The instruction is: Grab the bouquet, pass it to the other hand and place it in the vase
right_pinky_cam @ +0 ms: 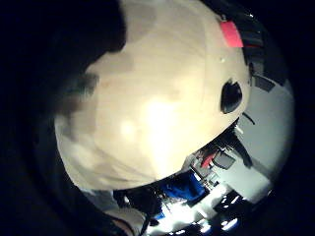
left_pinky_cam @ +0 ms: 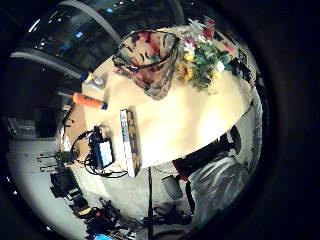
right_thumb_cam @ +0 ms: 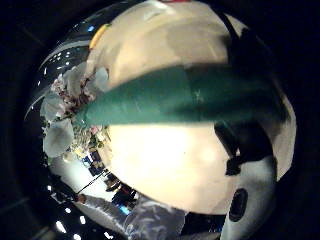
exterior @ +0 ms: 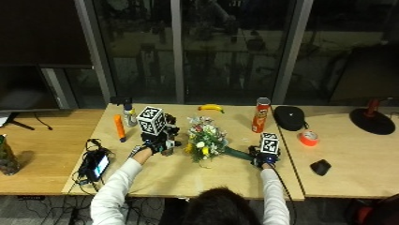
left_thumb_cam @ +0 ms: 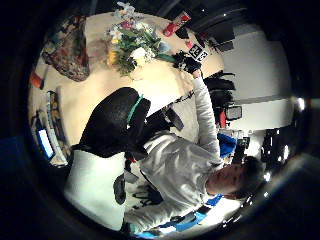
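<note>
**Bouquet gripped at the stem end, lift pending**

The bouquet of yellow, white and pink flowers with its dark green wrapped stem [exterior: 209, 142] lies on the pale wooden table [exterior: 187, 176], blooms toward the middle, stem end angled out to the person's right. The right hand [exterior: 264, 158] sits at that stem end; its thumb-side palm view shows the green stem [right_thumb_cam: 175, 102] crossing close under the palm with a dark finger beside it, so it appears to grip the stem — though the curl of the fingers is not plainly seen.

The left hand [exterior: 157, 143] is raised above the table beside the blooms, holding nothing; whether its fingers are spread or curled cannot be told. Its little-finger-side view shows a patterned, multicoloured vase-like container [left_pinky_cam: 150, 62] just beside the flowers — likely the target.

Judgement: the step in hand is the pick-up. To do it well, lift the stem evenly so the heavy head does not drag, then offer the mid-stem toward the left hand, leaving bare stem for it to take.
</note>
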`<state>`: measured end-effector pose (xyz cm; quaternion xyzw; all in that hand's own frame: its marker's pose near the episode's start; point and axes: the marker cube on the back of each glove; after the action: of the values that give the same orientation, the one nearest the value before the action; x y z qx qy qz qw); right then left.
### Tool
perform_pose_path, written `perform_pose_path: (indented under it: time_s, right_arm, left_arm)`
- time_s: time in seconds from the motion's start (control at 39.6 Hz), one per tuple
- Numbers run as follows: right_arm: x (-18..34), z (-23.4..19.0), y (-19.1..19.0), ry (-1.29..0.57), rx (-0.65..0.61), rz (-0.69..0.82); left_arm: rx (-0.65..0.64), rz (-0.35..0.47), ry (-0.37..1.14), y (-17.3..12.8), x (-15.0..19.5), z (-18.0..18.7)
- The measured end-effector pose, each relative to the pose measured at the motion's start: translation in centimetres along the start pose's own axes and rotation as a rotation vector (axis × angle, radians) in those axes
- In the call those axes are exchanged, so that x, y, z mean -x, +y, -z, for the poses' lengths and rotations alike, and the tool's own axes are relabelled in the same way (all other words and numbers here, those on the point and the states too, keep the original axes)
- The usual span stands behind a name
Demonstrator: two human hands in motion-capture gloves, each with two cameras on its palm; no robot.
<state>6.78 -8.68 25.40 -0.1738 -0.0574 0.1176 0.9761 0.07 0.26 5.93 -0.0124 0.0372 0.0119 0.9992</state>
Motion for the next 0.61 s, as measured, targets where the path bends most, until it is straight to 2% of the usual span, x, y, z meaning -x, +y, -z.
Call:
perform_pose_path:
  time_s: [0.05, 0.1, 0.2, 0.25, 0.4, 0.51, 0.61]
  right_arm:
    - [-0.1, 0.2, -0.3, 0.068, -0.064, -0.042]
    - [0.1, 0.7, -0.1, 0.133, -0.066, -0.078]
    - [1.2, 2.4, 0.4, 0.187, -0.101, -0.027]
    - [1.5, 3.1, 0.3, 0.191, -0.185, -0.025]
    - [1.7, 4.3, 0.5, 0.206, -0.540, -0.133]
    - [2.5, 4.9, 0.2, 0.011, -0.693, -0.115]
    - [4.1, 5.4, 0.5, -0.318, -0.721, -0.031]
  left_arm:
    - [0.024, 0.000, 0.020, 0.0, 0.1, -0.4]
    - [0.058, 0.003, 0.062, -0.1, 0.1, -0.8]
    - [0.078, 0.008, 0.118, -0.2, 0.0, -1.1]
    - [0.049, 0.000, 0.095, -0.2, 0.0, -0.8]
    - [-0.009, -0.013, 0.090, 0.0, 0.2, 0.5]
    - [-0.035, 0.007, 0.082, 0.2, 0.8, 1.5]
    - [-0.080, 0.020, 0.101, 0.3, 1.1, 2.3]
